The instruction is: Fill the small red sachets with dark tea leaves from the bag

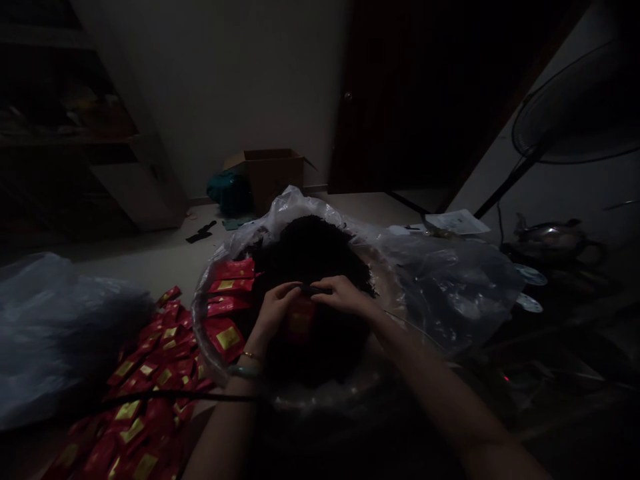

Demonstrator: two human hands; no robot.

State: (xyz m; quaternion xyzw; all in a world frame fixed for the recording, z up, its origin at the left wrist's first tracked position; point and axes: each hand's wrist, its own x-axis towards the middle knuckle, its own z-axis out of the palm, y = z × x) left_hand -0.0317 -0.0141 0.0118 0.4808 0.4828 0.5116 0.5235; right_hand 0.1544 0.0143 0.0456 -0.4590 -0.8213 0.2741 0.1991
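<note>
A small red packet (pixel 300 321) with a dull gold label hangs between my hands, over a heap of loose black material (pixel 315 247) that looks like dry tea leaves. My left hand (pixel 276 308) pinches the packet's top edge from the left, and my right hand (pixel 344 296) grips it from the right. Dim light hides whether its mouth is parted. The heap lies in a wide round tub lined with clear plastic (pixel 201 327). Several red packets (pixel 229 305) rest inside the tub's left side, beside my left hand. A bracelet and a bangle circle my left wrist.
Many more red packets (pixel 133 407) are piled on the left, next to a large clear plastic bag (pixel 55 333). Another plastic sheet (pixel 450 287) spreads on the right, near a teapot (pixel 555 233) and a standing fan (pixel 565 107). Behind stands an open cardboard box (pixel 275 177).
</note>
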